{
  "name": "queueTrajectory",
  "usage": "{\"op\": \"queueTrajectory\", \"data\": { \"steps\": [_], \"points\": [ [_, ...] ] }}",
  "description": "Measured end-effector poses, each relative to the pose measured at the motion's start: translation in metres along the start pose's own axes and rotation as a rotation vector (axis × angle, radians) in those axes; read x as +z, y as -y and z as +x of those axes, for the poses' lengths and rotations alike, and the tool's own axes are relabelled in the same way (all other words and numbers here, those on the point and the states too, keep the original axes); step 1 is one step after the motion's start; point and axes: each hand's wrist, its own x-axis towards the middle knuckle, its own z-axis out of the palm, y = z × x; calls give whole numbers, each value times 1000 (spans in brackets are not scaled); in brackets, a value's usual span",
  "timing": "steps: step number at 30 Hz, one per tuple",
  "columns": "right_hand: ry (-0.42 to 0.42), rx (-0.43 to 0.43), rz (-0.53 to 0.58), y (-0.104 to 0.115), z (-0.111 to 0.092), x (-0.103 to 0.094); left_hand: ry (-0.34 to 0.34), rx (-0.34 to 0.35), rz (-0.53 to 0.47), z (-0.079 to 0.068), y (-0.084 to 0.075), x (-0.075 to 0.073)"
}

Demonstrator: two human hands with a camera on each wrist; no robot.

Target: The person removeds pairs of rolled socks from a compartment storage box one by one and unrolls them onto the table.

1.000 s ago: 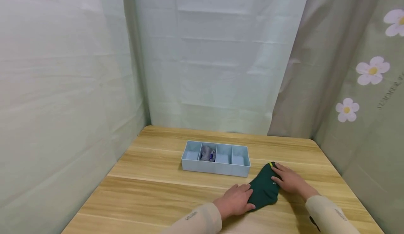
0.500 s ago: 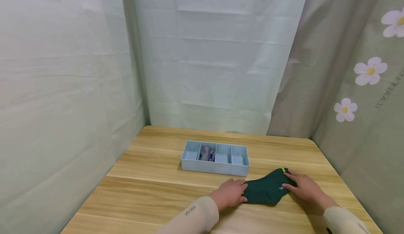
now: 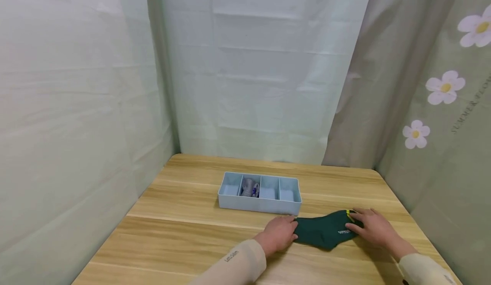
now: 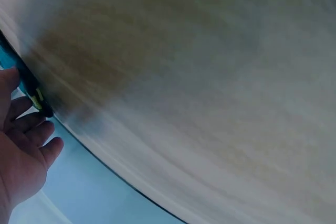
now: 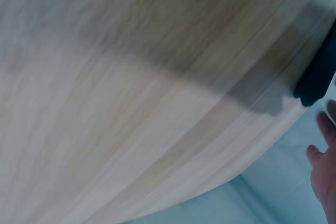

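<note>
A dark green sock [image 3: 320, 232] with a yellow band and pale lettering lies spread sideways on the table. At its left end rests my left hand [image 3: 278, 234], fingertips touching the edge of the fabric. My right hand [image 3: 376, 227] lays its extended fingers over the banded right end. The left wrist view has the left hand [image 4: 21, 161] with loosely bent fingers beside the end of the sock [image 4: 26, 85]. In the right wrist view, the right hand [image 5: 326, 166] is cut off by the frame edge, near the dark sock [image 5: 317, 77].
Behind the sock stands a light blue divided box [image 3: 257, 205]. Its second compartment from the left holds a grey rolled cloth bundle [image 3: 248, 187] with a bluish bit. Pale curtains [image 3: 253, 80] hang behind and along both sides of the wooden table [image 3: 172, 229].
The sock has turned from slanting to nearly sideways and lies flatter, its banded end shifted right and nearer. My right hand has moved right with that end; the left has moved slightly left.
</note>
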Motion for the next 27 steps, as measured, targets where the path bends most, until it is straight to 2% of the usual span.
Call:
{"op": "queueTrajectory", "data": {
  "steps": [2, 4, 7, 10, 12, 19, 27],
  "points": [
    [-34, -38, 11, 4, 2, 3, -19, 7, -20, 1, -1, 2],
    [-33, -84, 35, 10, 4, 6, -32, 20, -31, 4, -4, 3],
    [55, -111, 96, 15, 7, 9, -48, 64, 1, 8, -10, 6],
    [148, -92, 157, 17, 5, 10, -39, 90, 24, 12, -16, 7],
    [180, -54, 189, 16, 2, 11, -31, 89, 31, 13, -17, 8],
    [156, 44, 151, 14, -12, 13, 33, 52, 24, 19, -19, 5],
    [162, 100, 105, 14, -23, 9, 9, 24, 39, 25, -23, 7]
  ]
}}
